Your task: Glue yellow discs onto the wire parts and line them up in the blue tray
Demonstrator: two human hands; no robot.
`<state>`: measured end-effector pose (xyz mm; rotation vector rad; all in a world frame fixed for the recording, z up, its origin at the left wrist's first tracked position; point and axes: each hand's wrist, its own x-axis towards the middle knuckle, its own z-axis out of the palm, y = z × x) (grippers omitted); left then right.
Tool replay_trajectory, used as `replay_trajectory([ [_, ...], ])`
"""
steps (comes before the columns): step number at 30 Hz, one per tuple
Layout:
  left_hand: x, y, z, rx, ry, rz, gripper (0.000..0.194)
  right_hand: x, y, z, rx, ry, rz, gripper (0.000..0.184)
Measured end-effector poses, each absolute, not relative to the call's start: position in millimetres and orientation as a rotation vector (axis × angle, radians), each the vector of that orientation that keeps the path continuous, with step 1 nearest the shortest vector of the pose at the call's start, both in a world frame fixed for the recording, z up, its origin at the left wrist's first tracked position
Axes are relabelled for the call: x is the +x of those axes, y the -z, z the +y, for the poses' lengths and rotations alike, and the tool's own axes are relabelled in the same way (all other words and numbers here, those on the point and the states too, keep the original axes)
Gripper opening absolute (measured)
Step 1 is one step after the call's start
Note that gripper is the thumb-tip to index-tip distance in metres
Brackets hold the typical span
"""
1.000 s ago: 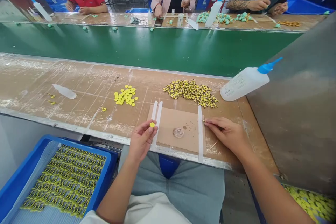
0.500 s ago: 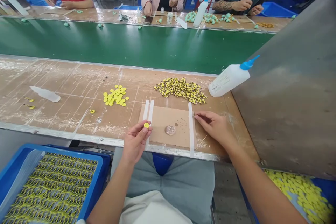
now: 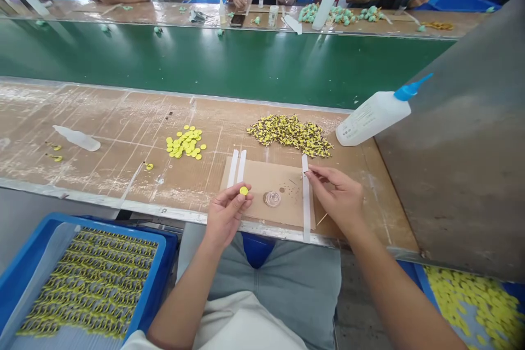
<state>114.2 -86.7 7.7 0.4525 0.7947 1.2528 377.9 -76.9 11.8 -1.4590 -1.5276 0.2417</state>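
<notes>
Between thumb and fingers, my left hand (image 3: pixel 225 214) pinches a yellow disc (image 3: pixel 243 191) above the left side of a taped cardboard sheet (image 3: pixel 262 172). My right hand (image 3: pixel 338 197) is closed in a pinch at the white tape strip (image 3: pixel 306 202) on the sheet's right side; whatever is at its fingertips is too small to name. A small clear round dish (image 3: pixel 272 199) stands on the sheet between both hands. Behind the sheet lies a heap of small yellow-and-dark pieces (image 3: pixel 290 134). Loose yellow discs (image 3: pixel 186 142) are piled to the left.
A white bottle with blue nozzle (image 3: pixel 373 118) leans at right beside a metal panel (image 3: pixel 459 142). A blue tray (image 3: pixel 162 246) with rows of finished-looking pieces stands lower left. Yellow discs fill a bin (image 3: pixel 471 301) lower right. Across the green belt (image 3: pixel 229 60), several people work.
My right hand has shifted slightly left, onto the tape strip. My left hand keeps the yellow disc and is now nearer the clear dish. The camera view has shifted too.
</notes>
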Motion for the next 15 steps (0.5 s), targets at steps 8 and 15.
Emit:
replay_trajectory([
  [8,122.9,-7.4,-79.6,0.478,-1.267,0.813,0.030,324.5,-4.5,-92.5,-1.393,-0.484,-1.216,0.021],
  [15,123.2,-3.4,-80.4,0.513,-1.261,0.792,0.028,315.3,-0.8,-94.5,-1.241,-0.324,-1.362,0.009],
])
